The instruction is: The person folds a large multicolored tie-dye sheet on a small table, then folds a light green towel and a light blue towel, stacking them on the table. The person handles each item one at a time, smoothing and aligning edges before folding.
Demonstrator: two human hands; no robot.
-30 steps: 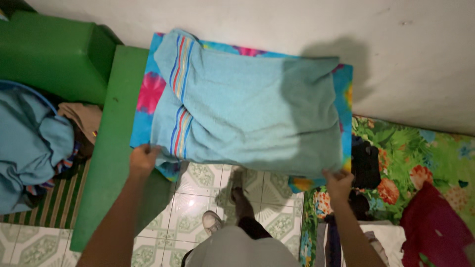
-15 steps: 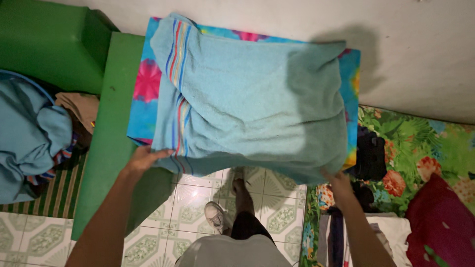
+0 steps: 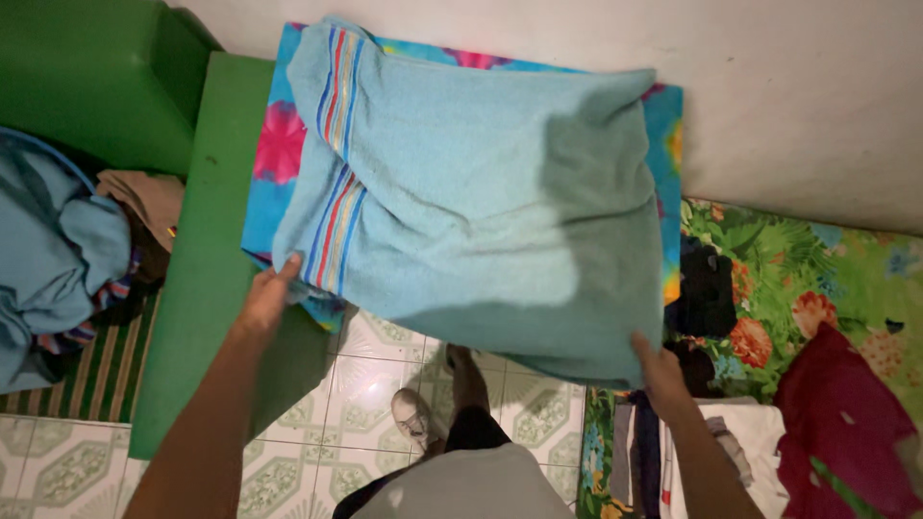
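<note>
Head view, looking straight down.

Towel (image 3: 481, 202): light blue-green terry cloth, folded over so it lies doubled. Along its left side runs a band of narrow stripes in blue, red, orange and pale yellow; the band kinks partway down where the fold shifts. The surface is fairly flat with soft creases near the top right corner. A dark shadow falls across its right half and lower edge.

Position: the towel rests on a bright floral cloth (image 3: 279, 144) (turquoise ground, pink flowers), which in turn lies on a green bench (image 3: 207, 250) set against the pale wall (image 3: 769, 86). The towel's near edge hangs off past the bench, above the patterned tile floor (image 3: 365, 384).

Left hand (image 3: 264, 300): closed on the towel's lower left corner, fingers pinching the fabric just below the striped band.

Right hand (image 3: 661, 370): closed on the lower right corner, thumb on top of the cloth, fingers hidden beneath.

Surroundings: a heap of blue clothes (image 3: 53, 259) lies to the left, beside the bench. To the right lies a green flowered sheet (image 3: 817, 279) with a dark red garment (image 3: 846, 423) and a white folded item (image 3: 740, 432) on it. The person's shoe (image 3: 415, 418) shows on the tiles below the towel.
</note>
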